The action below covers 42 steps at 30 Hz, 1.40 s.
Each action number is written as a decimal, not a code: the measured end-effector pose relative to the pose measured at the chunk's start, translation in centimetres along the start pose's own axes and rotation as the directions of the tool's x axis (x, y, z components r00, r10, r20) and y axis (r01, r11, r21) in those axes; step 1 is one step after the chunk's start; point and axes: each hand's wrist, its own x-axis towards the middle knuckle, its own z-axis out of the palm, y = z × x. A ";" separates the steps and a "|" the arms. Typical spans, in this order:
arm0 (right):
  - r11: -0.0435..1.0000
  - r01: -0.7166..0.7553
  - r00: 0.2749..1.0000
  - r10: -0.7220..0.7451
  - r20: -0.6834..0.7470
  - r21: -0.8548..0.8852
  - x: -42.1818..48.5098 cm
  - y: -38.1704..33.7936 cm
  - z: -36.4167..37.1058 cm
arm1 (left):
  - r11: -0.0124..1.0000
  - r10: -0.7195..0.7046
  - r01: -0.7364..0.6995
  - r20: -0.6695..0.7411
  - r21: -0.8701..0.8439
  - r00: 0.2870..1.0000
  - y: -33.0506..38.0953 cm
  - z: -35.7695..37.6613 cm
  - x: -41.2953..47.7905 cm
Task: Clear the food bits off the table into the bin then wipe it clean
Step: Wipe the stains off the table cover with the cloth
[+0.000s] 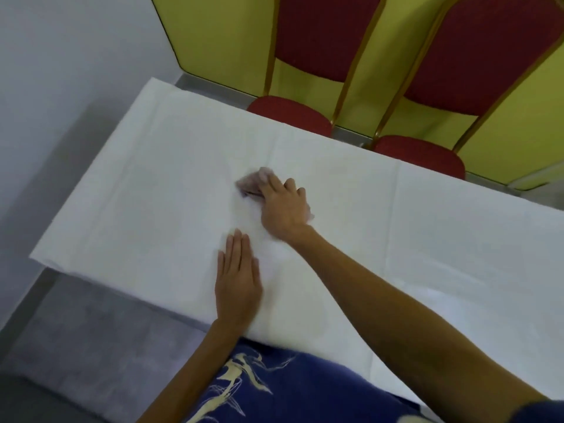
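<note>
A long table (pixel 137 209) covered with a white cloth runs from lower right to upper left. My right hand (pixel 283 209) presses a pinkish-brown wiping cloth (pixel 251 184) flat on the middle of the table; the cloth is blurred and sticks out past my fingertips to the left. My left hand (pixel 238 279) lies flat, palm down, fingers together, on the tablecloth near the front edge, just below and left of my right hand. No food bits and no bin are in view.
Two red padded chairs with gold frames, one (pixel 293 114) and another (pixel 421 157), stand tucked at the table's far side against a yellow-green wall. Grey floor (pixel 76 331) lies to the left and in front. My blue patterned clothing (pixel 290 389) touches the near edge.
</note>
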 end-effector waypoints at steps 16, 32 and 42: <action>0.592 -0.762 0.608 0.794 -0.024 0.264 -10.4 15.7 -2.3 | 0.992 0.102 -0.094 0.094 -0.086 0.990 2.8 1.2 1.0; 0.390 -0.882 0.392 0.919 -0.046 0.266 -25.6 22.8 -1.9 | 0.961 0.270 -0.255 0.180 -0.103 0.946 5.5 3.2 2.3; 0.762 -0.642 0.762 0.647 -0.036 0.087 -20.2 8.1 0.8 | 0.882 0.467 -0.434 0.227 -0.184 0.854 9.2 4.3 -0.2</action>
